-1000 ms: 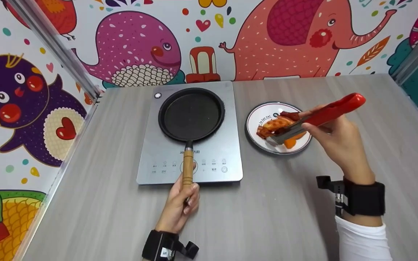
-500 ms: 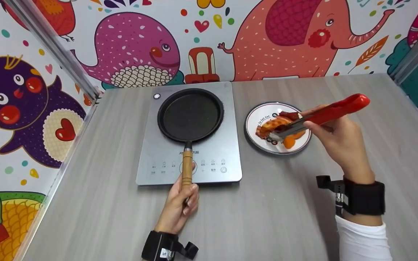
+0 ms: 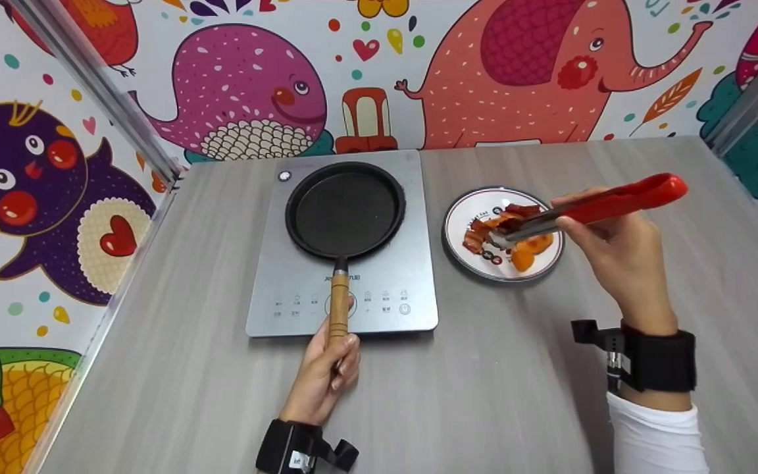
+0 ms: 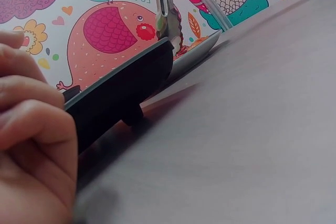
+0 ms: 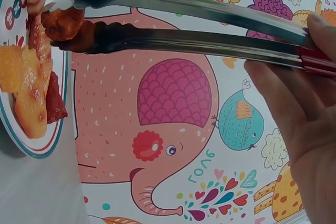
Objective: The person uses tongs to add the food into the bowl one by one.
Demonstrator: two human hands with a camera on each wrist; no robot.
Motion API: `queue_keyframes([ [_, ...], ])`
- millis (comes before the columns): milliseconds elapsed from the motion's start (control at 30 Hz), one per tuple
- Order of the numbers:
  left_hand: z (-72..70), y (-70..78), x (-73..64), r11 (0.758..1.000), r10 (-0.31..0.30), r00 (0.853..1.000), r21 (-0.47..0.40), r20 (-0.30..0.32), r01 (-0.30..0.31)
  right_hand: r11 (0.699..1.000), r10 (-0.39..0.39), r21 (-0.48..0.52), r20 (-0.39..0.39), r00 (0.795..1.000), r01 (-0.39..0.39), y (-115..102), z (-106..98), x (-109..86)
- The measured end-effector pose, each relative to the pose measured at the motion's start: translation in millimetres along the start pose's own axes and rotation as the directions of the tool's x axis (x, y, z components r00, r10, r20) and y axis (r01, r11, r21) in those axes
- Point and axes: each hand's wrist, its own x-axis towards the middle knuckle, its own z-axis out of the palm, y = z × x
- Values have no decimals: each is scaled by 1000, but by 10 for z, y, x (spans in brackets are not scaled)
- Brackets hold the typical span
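Note:
In the head view my left hand (image 3: 326, 372) grips the wooden handle of a black frying pan (image 3: 346, 210), fingers curled round it. The pan holds nothing. My right hand (image 3: 622, 263) holds red-handled metal tongs (image 3: 622, 201), thumb on the near arm. Their tips reach over a white plate (image 3: 458, 214) of food. A browned piece of food (image 5: 63, 23) sits between the tong tips in the right wrist view, close over the plate. Reddish bacon-like strips (image 3: 474, 240) and orange pieces (image 3: 522, 257) lie on the plate.
Beneath the pan is a silver induction cooktop (image 3: 392, 283) with touch controls. The plate stands to its right on a grey wood-grain table (image 3: 484, 368). Walls with cartoon animals (image 3: 517, 72) close off the back and left side.
The tongs' tips have moved slightly away from me and come closer together on a piece of food. Their red end has shifted right. My left hand and the pan stay put.

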Motion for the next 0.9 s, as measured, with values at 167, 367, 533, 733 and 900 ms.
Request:
queue_keyframes([
  [167, -10, -6, -10, 1000, 13, 1000, 6, 5, -13, 996, 5, 89, -9, 1000, -4, -127, 16, 0],
  [367, -6, -10, -3, 1000, 14, 1000, 16, 1, -14, 993, -17, 119, -72, 997, 25, -261, 52, -15],
  [533, -16, 6, -2, 999, 31, 999, 17, 35, -31, 986, -66, 143, -121, 990, 83, -343, 112, -3],
  [733, -12, 3, 12, 997, 27, 1000, 66, 1, -27, 981, -99, 151, -146, 984, 121, -477, 197, 3],
  [900, -11, -17, 19, 998, 19, 1000, 65, -24, -18, 964, -116, 220, -155, 981, 149, -581, 266, 5],
])
